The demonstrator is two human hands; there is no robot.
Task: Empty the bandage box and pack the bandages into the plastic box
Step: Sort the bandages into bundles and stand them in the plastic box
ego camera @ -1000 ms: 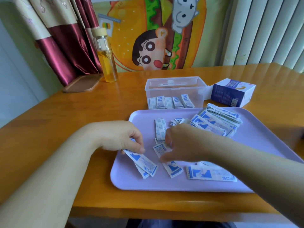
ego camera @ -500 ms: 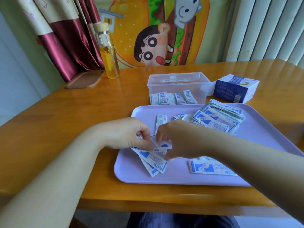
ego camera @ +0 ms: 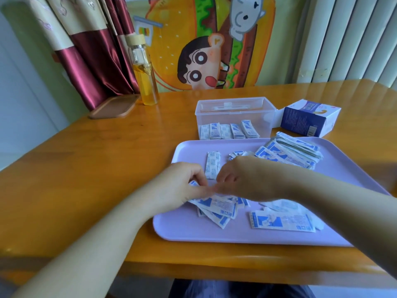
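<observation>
Blue-and-white bandage strips lie on a lilac tray (ego camera: 182,231). My left hand (ego camera: 178,186) pinches a small bundle of strips (ego camera: 217,208) at the tray's near left. My right hand (ego camera: 247,179) meets it fingertip to fingertip, its curled fingers on the same bundle. A folded bandage (ego camera: 212,162) lies just behind the hands. A thick stack of strips (ego camera: 290,152) sits at the tray's far right, and a long strip (ego camera: 281,221) lies near the front. The clear plastic box (ego camera: 234,108) behind the tray holds several folded bandages (ego camera: 227,131). The blue bandage box (ego camera: 309,117) lies to its right.
A glass bottle of yellow liquid (ego camera: 145,76) and a brown wooden lid (ego camera: 113,106) stand at the table's far left by the red curtain (ego camera: 90,61). The orange wooden table (ego camera: 86,168) runs to a near edge just below the tray.
My right hand moved left to meet my left hand over the bundle. The strips under the hands are gathered closer together. The camera tilted slightly.
</observation>
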